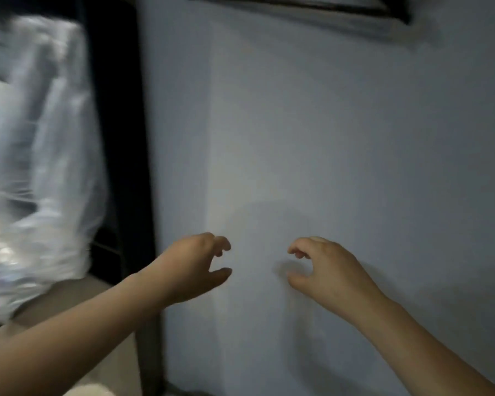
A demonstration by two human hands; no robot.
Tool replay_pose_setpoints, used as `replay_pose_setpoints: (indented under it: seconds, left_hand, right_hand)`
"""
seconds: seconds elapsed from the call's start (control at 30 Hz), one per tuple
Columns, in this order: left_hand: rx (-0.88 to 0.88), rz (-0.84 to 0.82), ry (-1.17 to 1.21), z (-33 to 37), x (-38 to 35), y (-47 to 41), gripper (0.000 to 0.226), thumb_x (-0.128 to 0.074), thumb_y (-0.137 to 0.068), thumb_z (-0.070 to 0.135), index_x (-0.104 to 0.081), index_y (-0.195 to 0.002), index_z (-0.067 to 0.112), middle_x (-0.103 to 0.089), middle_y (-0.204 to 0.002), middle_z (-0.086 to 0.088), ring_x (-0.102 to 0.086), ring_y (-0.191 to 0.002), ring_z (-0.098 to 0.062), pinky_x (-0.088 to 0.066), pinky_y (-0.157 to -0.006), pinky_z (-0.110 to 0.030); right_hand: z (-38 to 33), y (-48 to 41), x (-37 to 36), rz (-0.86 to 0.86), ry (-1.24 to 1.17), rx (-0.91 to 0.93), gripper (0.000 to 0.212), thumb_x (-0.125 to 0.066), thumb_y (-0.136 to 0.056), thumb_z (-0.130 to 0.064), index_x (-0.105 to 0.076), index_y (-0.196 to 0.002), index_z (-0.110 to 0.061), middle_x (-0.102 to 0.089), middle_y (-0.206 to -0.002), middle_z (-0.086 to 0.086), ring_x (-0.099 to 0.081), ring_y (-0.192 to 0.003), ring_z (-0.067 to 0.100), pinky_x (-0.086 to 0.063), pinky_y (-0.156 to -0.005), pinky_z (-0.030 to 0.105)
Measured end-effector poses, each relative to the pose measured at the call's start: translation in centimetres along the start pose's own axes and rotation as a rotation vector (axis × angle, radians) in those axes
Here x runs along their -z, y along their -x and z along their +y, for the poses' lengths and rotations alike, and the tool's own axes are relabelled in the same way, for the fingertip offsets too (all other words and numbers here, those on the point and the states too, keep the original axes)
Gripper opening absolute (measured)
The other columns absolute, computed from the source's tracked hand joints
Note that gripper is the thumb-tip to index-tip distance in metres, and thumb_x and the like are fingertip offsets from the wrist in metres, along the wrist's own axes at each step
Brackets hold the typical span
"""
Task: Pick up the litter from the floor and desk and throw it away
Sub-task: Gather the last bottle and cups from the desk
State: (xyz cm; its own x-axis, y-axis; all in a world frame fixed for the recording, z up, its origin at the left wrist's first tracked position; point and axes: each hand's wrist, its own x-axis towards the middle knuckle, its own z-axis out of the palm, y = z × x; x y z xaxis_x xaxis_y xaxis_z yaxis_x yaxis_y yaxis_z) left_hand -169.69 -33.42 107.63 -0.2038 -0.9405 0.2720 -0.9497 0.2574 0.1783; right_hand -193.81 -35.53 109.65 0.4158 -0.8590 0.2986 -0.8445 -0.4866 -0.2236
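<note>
My left hand (196,265) and my right hand (319,267) are both raised in front of a plain pale blue-grey wall (326,138). Their fingers hang loosely curled and neither holds anything. The two hands are a hand's width apart, fingertips turned toward each other. A large translucent white plastic bag (37,167), blurred, stands at the far left on a light surface. No litter shows in this view.
A dark vertical frame or post (120,138) runs between the bag and the wall. A dark-framed object (312,4) hangs at the top of the wall. A beige surface (77,292) lies under the bag at lower left.
</note>
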Motion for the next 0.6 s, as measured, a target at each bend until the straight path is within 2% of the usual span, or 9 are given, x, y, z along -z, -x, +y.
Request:
replay_pose_setpoints:
  seconds: [0.17,0.27,0.4,0.6]
  left_hand:
    - [0.226,0.075,-0.099,-10.9,6.5,8.7,0.045,-0.062,-0.084,0.045,-0.055,-0.125,0.027,-0.061,-0.115,0.007,-0.06,-0.104,-0.012,-0.047,-0.087,-0.025]
    - [0.364,0.114,-0.161,-17.4,10.5,15.6,0.042,-0.062,-0.084,0.044,-0.054,-0.123,0.029,-0.061,-0.114,0.011,-0.059,-0.104,-0.011,-0.047,-0.088,-0.026]
    - [0.521,0.127,-0.205,-25.1,14.7,24.1,0.041,-0.061,-0.084,0.048,-0.054,-0.122,0.034,-0.06,-0.113,0.015,-0.058,-0.103,-0.005,-0.048,-0.089,-0.024]
    - [0.677,0.151,-0.242,-34.7,19.8,32.8,0.037,-0.06,-0.086,0.043,-0.055,-0.122,0.032,-0.059,-0.116,0.011,-0.056,-0.105,-0.005,-0.046,-0.088,-0.02]
  right_hand:
    - [-13.8,-6.3,-3.5,-0.033,-0.079,0.262,0.039,-0.062,-0.083,-0.042,-0.056,-0.12,-0.03,-0.057,-0.114,-0.014,-0.054,-0.105,0.005,-0.043,-0.087,0.022]
    - [-23.4,-8.5,-6.2,-0.061,-0.142,0.4,0.04,-0.062,-0.084,-0.042,-0.056,-0.122,-0.03,-0.057,-0.115,-0.012,-0.055,-0.105,0.006,-0.045,-0.087,0.023]
    - [-35.8,-10.6,-9.8,-0.086,-0.159,0.525,0.038,-0.063,-0.082,-0.04,-0.058,-0.117,-0.028,-0.058,-0.112,-0.009,-0.056,-0.104,0.01,-0.044,-0.08,0.024]
    - [-50.6,-13.3,-14.7,-0.148,-0.189,0.657,0.04,-0.062,-0.079,-0.042,-0.06,-0.117,-0.028,-0.06,-0.114,-0.009,-0.056,-0.106,0.009,-0.047,-0.088,0.029]
